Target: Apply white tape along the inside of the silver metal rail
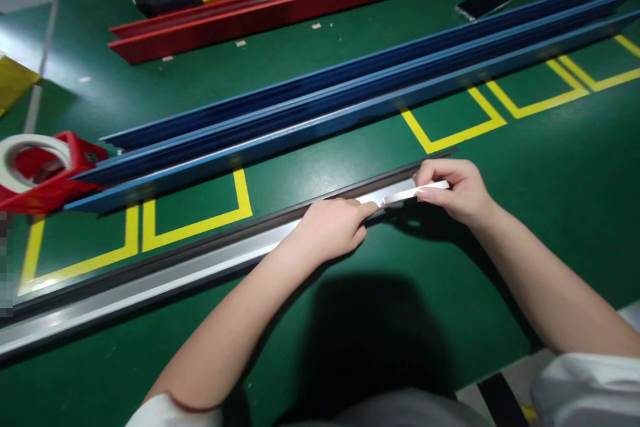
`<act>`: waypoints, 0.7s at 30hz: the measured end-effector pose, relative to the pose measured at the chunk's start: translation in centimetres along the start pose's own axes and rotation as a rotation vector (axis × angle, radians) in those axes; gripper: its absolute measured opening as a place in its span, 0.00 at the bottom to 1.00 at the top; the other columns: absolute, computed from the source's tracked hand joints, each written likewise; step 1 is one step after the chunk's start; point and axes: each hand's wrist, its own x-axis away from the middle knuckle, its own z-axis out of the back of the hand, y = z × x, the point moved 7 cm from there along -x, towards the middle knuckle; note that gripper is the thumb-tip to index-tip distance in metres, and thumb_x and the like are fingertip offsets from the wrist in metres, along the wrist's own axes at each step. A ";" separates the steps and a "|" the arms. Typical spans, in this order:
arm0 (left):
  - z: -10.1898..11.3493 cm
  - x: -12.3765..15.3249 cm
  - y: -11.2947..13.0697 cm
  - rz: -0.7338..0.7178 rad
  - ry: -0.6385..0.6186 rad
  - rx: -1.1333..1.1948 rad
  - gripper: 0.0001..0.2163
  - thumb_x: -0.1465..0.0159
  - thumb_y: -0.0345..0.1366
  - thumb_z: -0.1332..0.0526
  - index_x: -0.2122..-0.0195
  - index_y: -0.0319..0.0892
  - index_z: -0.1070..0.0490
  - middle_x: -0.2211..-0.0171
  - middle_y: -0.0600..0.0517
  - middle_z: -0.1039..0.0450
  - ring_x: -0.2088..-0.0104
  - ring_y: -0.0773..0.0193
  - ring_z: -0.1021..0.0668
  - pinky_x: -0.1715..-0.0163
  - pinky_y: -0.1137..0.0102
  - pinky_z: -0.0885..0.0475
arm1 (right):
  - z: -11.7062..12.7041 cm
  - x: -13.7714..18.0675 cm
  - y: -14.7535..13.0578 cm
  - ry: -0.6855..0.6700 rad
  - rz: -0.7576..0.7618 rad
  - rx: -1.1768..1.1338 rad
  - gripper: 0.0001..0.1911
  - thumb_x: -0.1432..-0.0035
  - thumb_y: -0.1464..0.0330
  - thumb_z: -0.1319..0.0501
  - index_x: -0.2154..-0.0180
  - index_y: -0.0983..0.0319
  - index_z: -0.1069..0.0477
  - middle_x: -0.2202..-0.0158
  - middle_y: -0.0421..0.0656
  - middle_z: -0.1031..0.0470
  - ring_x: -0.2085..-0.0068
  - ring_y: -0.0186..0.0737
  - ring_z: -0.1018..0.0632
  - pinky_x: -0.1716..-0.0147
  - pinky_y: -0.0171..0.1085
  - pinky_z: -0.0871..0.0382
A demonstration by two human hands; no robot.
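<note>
Both hands work at the near end of a long grey rail [165, 277] lying on the green floor [550, 200]. The left hand [330, 230] pinches a white strip [410, 193] against the rail; the right hand [457, 190] grips the strip's free end. Blue rails [350, 90] lie beyond.

The green floor [550, 167] carries a silver rail [175, 273], blue rails [350, 93], red rails [300, 3], and a phone [485, 1].

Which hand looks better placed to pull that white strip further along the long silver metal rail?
Probably the right hand: it pinches the free end of the white strip beyond the long silver metal rail's end, while the left hand presses down on the rail.
</note>
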 end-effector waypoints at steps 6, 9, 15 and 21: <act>0.2 -0.6 0.0 0.052 -0.005 0.009 0.15 0.37 0.36 0.48 0.49 0.52 0.35 0.60 0.53 0.23 0.63 0.57 0.21 0.72 0.68 0.31 | -0.2 -0.1 0.0 -0.031 -0.007 -0.013 0.12 0.48 0.62 0.34 0.76 0.62 0.31 0.81 0.37 0.37 0.79 0.30 0.38 0.78 0.34 0.49; 0.3 -1.2 0.1 0.088 -0.027 0.032 0.14 0.39 0.36 0.46 0.51 0.52 0.33 0.62 0.53 0.22 0.63 0.56 0.21 0.72 0.68 0.31 | 0.0 -0.1 0.4 -0.025 -0.007 -0.042 0.11 0.49 0.63 0.34 0.76 0.61 0.32 0.80 0.37 0.37 0.78 0.31 0.38 0.78 0.35 0.49; 0.1 -1.4 0.5 0.005 0.052 0.088 0.13 0.36 0.35 0.50 0.52 0.48 0.31 0.58 0.51 0.25 0.59 0.58 0.22 0.67 0.67 0.28 | 0.6 0.2 1.5 0.011 -0.024 -0.069 0.12 0.50 0.64 0.33 0.77 0.62 0.32 0.79 0.39 0.35 0.77 0.32 0.36 0.77 0.36 0.48; -0.2 -1.1 0.3 0.020 0.042 0.105 0.15 0.35 0.35 0.50 0.49 0.50 0.32 0.58 0.51 0.26 0.58 0.59 0.23 0.68 0.69 0.29 | 0.6 0.3 1.1 -0.047 0.001 0.059 0.10 0.50 0.66 0.32 0.76 0.62 0.32 0.79 0.37 0.36 0.79 0.30 0.38 0.78 0.36 0.50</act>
